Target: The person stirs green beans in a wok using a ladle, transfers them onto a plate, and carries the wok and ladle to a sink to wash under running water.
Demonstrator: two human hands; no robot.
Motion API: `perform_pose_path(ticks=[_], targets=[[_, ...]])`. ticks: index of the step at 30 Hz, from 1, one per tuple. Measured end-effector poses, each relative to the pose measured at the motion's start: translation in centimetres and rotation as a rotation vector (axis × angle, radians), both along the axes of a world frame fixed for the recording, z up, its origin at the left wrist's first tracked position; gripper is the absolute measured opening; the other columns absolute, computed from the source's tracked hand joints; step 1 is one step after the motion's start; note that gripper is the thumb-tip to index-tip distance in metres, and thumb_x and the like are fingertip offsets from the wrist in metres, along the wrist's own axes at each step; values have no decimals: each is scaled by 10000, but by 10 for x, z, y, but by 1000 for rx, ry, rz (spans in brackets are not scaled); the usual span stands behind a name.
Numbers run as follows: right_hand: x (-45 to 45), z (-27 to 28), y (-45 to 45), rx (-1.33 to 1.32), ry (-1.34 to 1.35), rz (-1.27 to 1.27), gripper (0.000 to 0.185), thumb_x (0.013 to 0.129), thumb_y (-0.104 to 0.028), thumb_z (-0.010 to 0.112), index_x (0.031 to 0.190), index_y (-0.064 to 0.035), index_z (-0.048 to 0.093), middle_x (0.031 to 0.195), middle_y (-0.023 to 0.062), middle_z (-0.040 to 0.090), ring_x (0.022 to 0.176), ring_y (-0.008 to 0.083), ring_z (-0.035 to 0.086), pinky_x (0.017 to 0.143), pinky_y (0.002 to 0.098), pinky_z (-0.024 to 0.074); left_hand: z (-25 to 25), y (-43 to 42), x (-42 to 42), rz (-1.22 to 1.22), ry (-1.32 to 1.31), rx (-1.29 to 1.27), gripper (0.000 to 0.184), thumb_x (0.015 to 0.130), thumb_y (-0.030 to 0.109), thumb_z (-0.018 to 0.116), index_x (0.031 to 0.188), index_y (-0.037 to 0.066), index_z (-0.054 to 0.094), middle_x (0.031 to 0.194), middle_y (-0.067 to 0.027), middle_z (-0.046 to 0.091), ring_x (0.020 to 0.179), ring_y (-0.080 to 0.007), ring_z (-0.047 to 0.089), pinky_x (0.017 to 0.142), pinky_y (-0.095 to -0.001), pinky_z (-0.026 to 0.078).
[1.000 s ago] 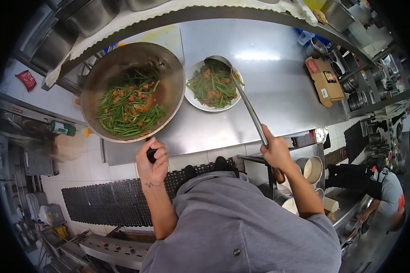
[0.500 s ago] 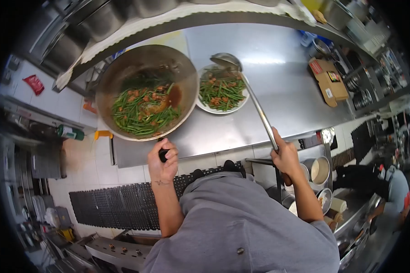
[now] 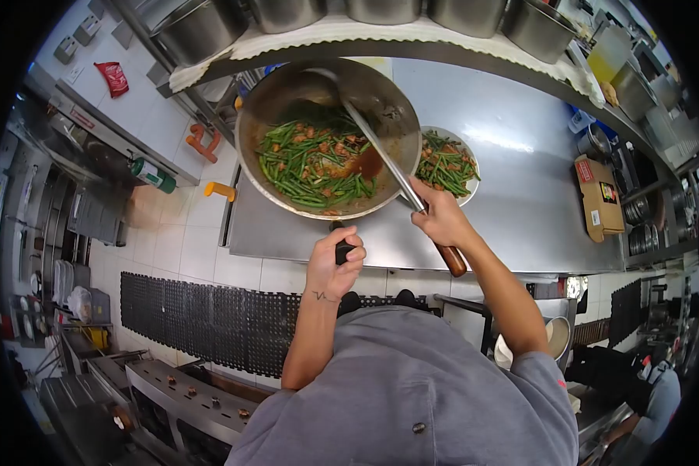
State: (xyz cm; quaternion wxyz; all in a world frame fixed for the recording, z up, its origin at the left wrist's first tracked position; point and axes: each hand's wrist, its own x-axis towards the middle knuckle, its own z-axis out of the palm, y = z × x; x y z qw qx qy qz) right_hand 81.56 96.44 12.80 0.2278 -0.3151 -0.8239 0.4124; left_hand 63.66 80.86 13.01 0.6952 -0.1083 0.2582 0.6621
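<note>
- head view: left hand (image 3: 332, 262), fingers clamped round the wok handle (image 3: 345, 252)
- right hand (image 3: 443, 217), fingers clamped on the ladle (image 3: 384, 158)
- plate (image 3: 474, 189) beside the wok (image 3: 400, 116) holds green beans (image 3: 446, 165)

Left hand (image 3: 335, 260) is gripping the black handle (image 3: 345, 251) of a pan (image 3: 266, 105); right hand (image 3: 441, 217) is holding a ladle (image 3: 379, 151), scoop end hanging over the pan's far side. Green beans (image 3: 299, 163) with brown bits are lying inside; more are covering a plate (image 3: 474, 186), partly hidden by the pan. Box (image 3: 592, 194) is sitting at the table's (image 3: 520, 210) right end.
</note>
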Motion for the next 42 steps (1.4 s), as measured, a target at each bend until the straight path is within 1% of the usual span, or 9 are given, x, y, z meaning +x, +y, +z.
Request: perform_pose_path(ticks=[5, 8, 15, 17, 20, 25, 28, 33, 42], targets=[[39, 7, -2, 554, -390, 188, 802, 679, -12, 568, 1430, -146, 318, 631, 128, 572, 533, 275, 592, 530, 416, 493, -1, 18, -4, -13, -34, 5, 162, 868, 79, 556, 753, 79, 442, 671, -33, 507, 517, -111, 439, 305, -183, 273], [78, 1, 8, 1034, -569, 175, 787, 704, -29, 556, 1438, -192, 322, 668, 50, 504, 536, 214, 551, 484, 322, 488, 2, 32, -7, -9, -56, 17, 172, 869, 79, 554, 745, 81, 436, 670, -31, 501, 515, -109, 433, 302, -184, 272], [135, 11, 31, 1153, -716, 67, 761, 739, -47, 556, 1438, -239, 325, 657, 47, 468, 567, 206, 519, 486, 316, 474, -6, 58, -12, 22, -92, 82, 163, 870, 75, 554, 754, 70, 439, 677, -44, 516, 515, -120, 438, 299, -183, 274], [138, 18, 27, 1083, -729, 41, 781, 723, -33, 578, 1435, -233, 327, 647, 68, 485, 553, 246, 538, 502, 356, 482, -4, 59, -9, -4, -147, 69, 161, 868, 73, 552, 756, 69, 437, 675, -44, 514, 515, -120, 435, 299, -182, 271], [122, 39, 24, 502, -522, -21, 749, 689, -33, 582, 1399, -141, 367, 695, 182, 585, 606, 365, 585, 601, 457, 483, -3, 47, -1, 4, -95, 41, 160, 867, 70, 550, 755, 73, 435, 675, -42, 511, 517, -115, 435, 300, -178, 270], [90, 85, 44, 283, -493, -52, 634, 698, -43, 584, 1317, -24, 448, 713, 245, 592, 649, 396, 596, 621, 445, 470, 2, 30, 0, 0, -125, 70, 152, 866, 67, 547, 760, 76, 438, 680, -42, 516, 520, -110, 447, 308, -179, 278], [84, 107, 6, 0, -570, -25, 582, 704, -38, 582, 1254, 106, 459, 643, 281, 565, 551, 332, 606, 608, 406, 483, 11, 36, 5, 67, -44, 39, 116, 890, 74, 519, 810, 72, 435, 695, -37, 509, 530, -115, 446, 305, -188, 271], [50, 147, -42, -797, -391, 52, 533, 771, -28, 518, 1284, 76, 421, 611, 56, 532, 418, 149, 536, 399, 278, 440, 16, 51, 7, 119, -15, -14, 126, 867, 50, 540, 813, 85, 431, 677, -36, 513, 525, -121, 448, 305, -184, 280], [7, 168, -56, -1173, -189, 127, 429, 795, -61, 548, 1216, 4, 494, 617, 37, 523, 390, 136, 507, 348, 280, 417, 20, 32, 2, 167, 100, -66, 83, 856, 56, 539, 824, 34, 465, 711, -55, 508, 519, -126, 462, 310, -187, 281]])
